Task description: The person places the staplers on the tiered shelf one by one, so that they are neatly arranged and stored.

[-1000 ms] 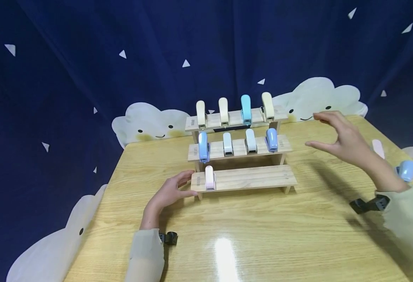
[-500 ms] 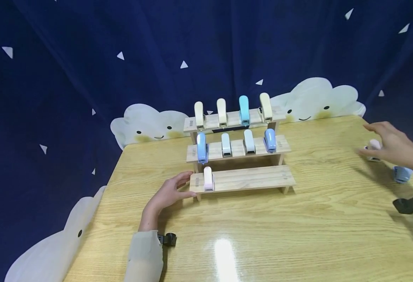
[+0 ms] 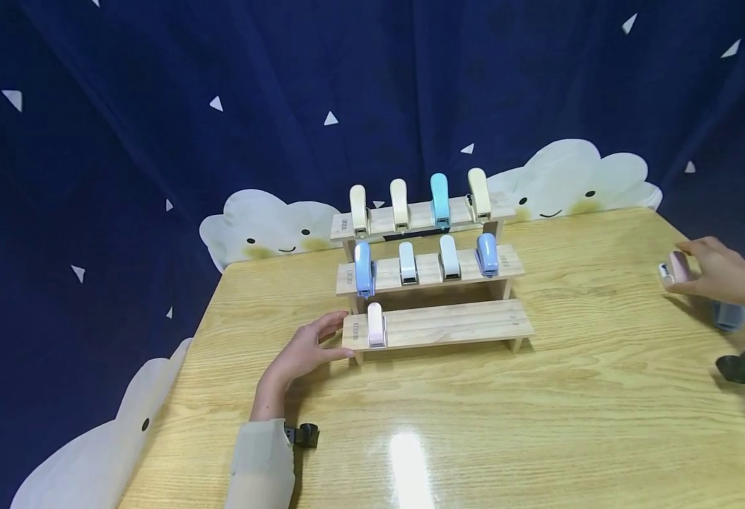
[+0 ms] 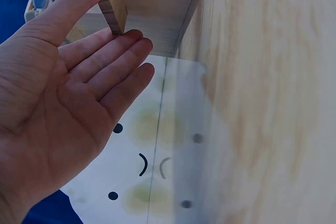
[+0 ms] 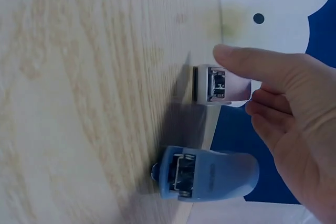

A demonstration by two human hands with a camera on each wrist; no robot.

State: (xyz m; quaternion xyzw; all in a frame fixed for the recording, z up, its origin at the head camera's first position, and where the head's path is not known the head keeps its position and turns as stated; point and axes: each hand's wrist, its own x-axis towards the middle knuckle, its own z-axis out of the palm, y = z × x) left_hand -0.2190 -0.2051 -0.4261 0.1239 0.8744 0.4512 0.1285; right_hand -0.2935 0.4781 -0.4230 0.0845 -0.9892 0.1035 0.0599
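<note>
At the table's right side my right hand [image 3: 722, 276] holds a small pink-and-white stapler [image 3: 678, 269] between thumb and fingers. In the right wrist view, the thumb lies along the near side of that stapler [image 5: 223, 85], just above the wood. Beside it a blue stapler [image 5: 210, 174] stands upright, partly behind my wrist in the head view. My left hand [image 3: 305, 346] rests at the left end of a three-tier wooden shelf [image 3: 455, 322], thumb at the front edge and fingers near the back. In the left wrist view its fingers [image 4: 123, 64] are fairly straight.
A pale pink stapler [image 3: 376, 325] stands at the left of the lowest tier. Blue [image 3: 364, 268] and white staplers line the middle tier; cream ones and a turquoise stapler [image 3: 440, 200] line the top. A dark blue curtain [image 3: 283, 85] hangs behind the table [image 3: 474, 424].
My right hand has moved right from beside the shelf to the pink-and-white stapler and closed its fingers on it; the stapler now tilts. My left hand has stayed at the shelf's end.
</note>
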